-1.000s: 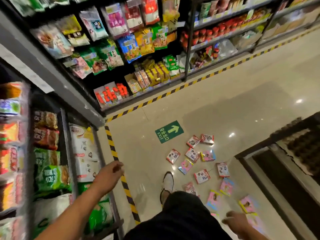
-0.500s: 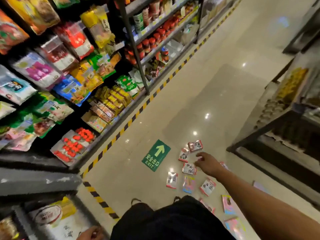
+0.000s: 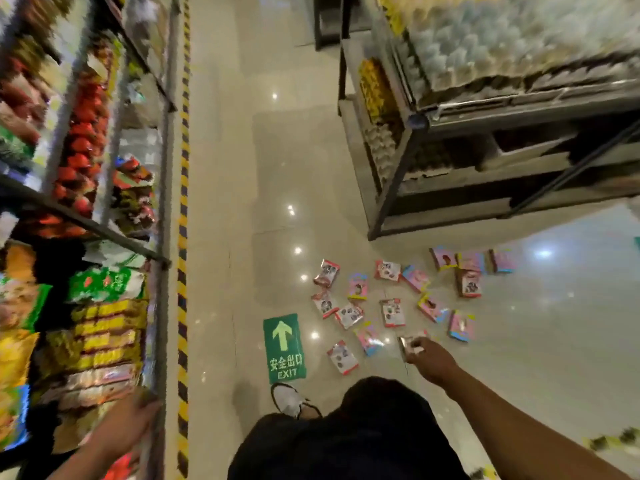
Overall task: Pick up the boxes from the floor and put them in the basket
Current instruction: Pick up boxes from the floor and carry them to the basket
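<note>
Several small flat boxes, pink ones and red-and-white ones, lie scattered on the shiny floor, among them a red-and-white box (image 3: 342, 357) and a pink box (image 3: 369, 337). My right hand (image 3: 429, 362) reaches down over them and pinches one small box (image 3: 411, 344) at its fingertips, just above the floor. My left hand (image 3: 126, 424) is at the lower left, its fingers curled round the shelf upright (image 3: 160, 341); the view there is blurred. No basket is in view.
Stocked snack shelves (image 3: 86, 306) line the left side behind a yellow-black floor stripe (image 3: 182, 271). A dark metal rack (image 3: 391, 188) with egg trays stands at the right, close to the boxes. A green EXIT sticker (image 3: 284, 348) lies beside my white shoe (image 3: 289, 401).
The view has swung right and down. My right hand came back from the far boxes and now holds a small box. My left hand has risen to the shelf upright.
</note>
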`<move>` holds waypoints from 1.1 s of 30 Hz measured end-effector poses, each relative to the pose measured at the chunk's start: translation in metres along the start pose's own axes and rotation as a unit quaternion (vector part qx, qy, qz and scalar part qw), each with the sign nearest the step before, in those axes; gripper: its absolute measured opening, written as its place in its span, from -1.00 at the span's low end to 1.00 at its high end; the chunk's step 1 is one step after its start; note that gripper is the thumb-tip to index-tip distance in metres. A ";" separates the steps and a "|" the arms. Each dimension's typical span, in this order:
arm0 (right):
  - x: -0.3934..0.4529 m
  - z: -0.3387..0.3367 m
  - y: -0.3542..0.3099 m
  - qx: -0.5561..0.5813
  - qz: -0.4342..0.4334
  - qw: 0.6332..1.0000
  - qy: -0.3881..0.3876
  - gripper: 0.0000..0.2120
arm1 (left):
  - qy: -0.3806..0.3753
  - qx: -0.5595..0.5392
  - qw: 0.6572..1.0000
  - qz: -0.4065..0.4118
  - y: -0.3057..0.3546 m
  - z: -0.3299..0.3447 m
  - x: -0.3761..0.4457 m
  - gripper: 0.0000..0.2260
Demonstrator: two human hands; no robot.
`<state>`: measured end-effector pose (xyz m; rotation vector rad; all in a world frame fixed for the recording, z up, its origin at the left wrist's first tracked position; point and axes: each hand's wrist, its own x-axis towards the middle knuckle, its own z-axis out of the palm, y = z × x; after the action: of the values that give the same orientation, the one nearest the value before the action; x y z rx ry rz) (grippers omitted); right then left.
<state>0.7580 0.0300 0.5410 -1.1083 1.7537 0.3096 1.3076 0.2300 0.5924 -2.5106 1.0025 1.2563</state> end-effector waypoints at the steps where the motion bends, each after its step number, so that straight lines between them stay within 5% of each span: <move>1: -0.009 0.009 0.013 0.022 0.014 1.000 -0.004 -0.59 | 0.008 0.022 1.000 0.002 0.008 -0.014 0.015 -0.92; 5: -0.035 0.041 0.055 0.056 0.052 0.997 -0.027 -0.52 | 0.019 0.080 0.996 0.041 0.087 -0.040 0.038 -0.90; 16: 0.007 0.074 0.062 0.104 0.056 0.993 -0.025 -0.37 | -0.099 0.161 0.952 0.240 0.285 0.089 0.086 -0.65; 22: 0.112 0.129 0.047 0.102 0.096 0.990 -0.032 -0.26 | -0.156 0.275 0.913 0.259 0.311 0.147 0.219 -0.59; 29: 0.296 0.278 0.051 0.090 0.137 0.985 -0.057 -0.07 | -0.158 0.399 0.841 0.329 0.299 0.251 0.424 -0.43; 33: 0.388 0.364 0.069 -0.002 0.127 0.991 -0.034 -0.01 | -0.136 0.489 0.765 0.397 0.293 0.326 0.511 -0.32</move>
<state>0.8919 0.0936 0.0253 -0.8664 1.8357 0.5011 1.1260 -0.1109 0.0412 -1.0683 2.0300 0.7855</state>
